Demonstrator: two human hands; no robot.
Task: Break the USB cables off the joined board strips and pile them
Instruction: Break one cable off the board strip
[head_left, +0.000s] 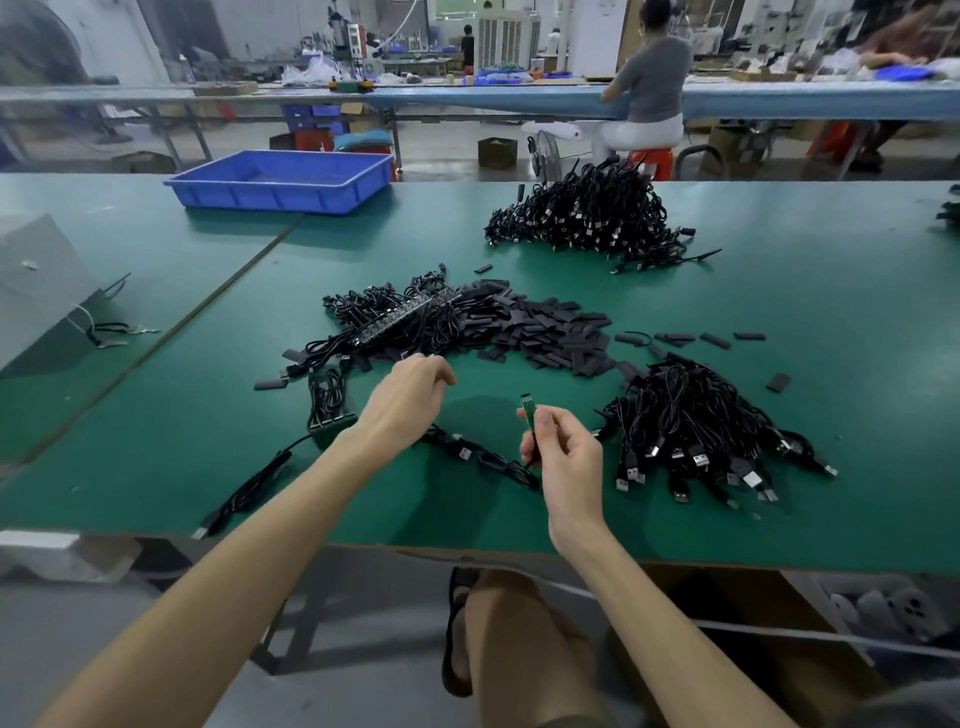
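My right hand (563, 457) pinches a small green board piece (528, 413) upright above the green table (779, 291); a black cable (488, 460) trails from it to the left. My left hand (410, 395) reaches toward a heap of black cables on joined board strips (400, 322), fingers curled at its near edge; what they grip is hidden. A short strip with several cables (327, 400) lies left of that wrist. A pile of separated USB cables (696, 431) sits right of my right hand.
Black sleeves (550, 332) lie heaped in the middle. A larger cable pile (587, 218) sits farther back. A blue tray (280, 179) stands at the back left, a grey box (36, 291) at the left edge. A loose cable (249, 488) lies near the front edge.
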